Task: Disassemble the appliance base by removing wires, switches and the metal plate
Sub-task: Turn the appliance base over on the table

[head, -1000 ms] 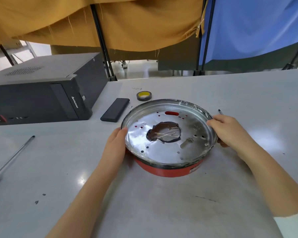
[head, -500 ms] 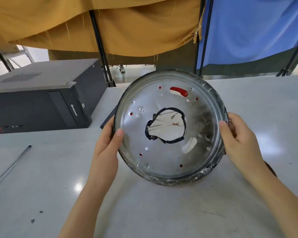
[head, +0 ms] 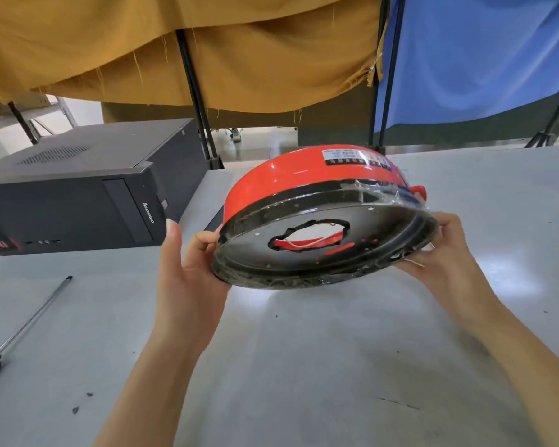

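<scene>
Head view: appliance base [head: 304, 185] lifted clear of worktop [head: 336, 366], now tipped past vertical, red shell up, metal plate [head: 307, 256] facing down toward viewer; a second ago it lay flat, plate up. Left hand [head: 188, 269] grips near-left rim; right hand [head: 446, 250] grips right rim. Wire [head: 307, 244] visible through centre hole. Judgement: inspection flip, nothing removed yet. Screwdriver [head: 29, 321] lies untouched near left edge.

Bright overhead light, glare on table [head: 304, 366], wide-angle edge distortion.

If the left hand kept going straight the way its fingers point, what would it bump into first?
Probably the black computer case: the left hand points up and away, gripping the red appliance base beside it. Depth is unclear.
</scene>
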`<state>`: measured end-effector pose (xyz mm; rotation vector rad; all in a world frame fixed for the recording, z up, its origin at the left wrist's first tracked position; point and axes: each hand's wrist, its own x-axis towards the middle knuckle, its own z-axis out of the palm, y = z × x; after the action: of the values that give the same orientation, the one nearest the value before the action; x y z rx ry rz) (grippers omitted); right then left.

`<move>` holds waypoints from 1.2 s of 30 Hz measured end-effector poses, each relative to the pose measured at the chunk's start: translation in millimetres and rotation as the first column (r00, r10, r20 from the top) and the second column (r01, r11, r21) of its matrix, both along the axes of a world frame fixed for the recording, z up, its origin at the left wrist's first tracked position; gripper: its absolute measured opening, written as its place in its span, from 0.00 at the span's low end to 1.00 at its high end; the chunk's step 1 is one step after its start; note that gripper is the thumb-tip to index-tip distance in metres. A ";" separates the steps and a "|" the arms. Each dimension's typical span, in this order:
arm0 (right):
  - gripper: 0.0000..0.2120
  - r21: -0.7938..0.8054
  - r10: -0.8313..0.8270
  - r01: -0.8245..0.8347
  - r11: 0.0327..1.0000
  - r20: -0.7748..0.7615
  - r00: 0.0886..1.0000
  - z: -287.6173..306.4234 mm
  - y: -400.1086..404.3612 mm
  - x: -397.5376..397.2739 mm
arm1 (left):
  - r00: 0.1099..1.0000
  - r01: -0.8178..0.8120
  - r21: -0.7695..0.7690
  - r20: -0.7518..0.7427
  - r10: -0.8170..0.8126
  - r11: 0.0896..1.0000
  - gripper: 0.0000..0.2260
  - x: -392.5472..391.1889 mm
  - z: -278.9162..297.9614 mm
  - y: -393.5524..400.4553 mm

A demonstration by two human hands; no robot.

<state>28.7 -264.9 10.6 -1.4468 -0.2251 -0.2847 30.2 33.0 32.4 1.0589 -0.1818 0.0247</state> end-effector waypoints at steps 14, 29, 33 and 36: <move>0.33 0.162 0.066 -0.037 0.986 -0.180 0.981 20.2 7.1 -7.2 | 0.997 0.067 0.306 0.015 -0.075 0.950 0.34 2.3 -15.6 -6.7; 0.16 0.251 0.175 -0.075 0.965 -0.405 0.898 -3.9 3.8 0.5 | 0.947 0.075 0.187 -0.322 -0.011 0.980 0.15 3.2 -20.7 -8.9; 0.17 0.245 0.161 -0.057 0.968 -0.428 0.889 -9.5 5.6 1.3 | 0.967 0.071 0.246 -0.254 -0.006 0.967 0.19 3.9 -25.7 -10.1; 0.17 0.287 0.189 -0.066 0.956 -0.426 0.885 -10.8 5.6 2.8 | 0.970 0.083 0.267 -0.242 -0.016 0.960 0.20 5.0 -28.9 -9.9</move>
<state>31.5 -259.3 -0.1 -1.1853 0.0950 0.1328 35.2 23.2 3.5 1.3251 0.0072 -0.1778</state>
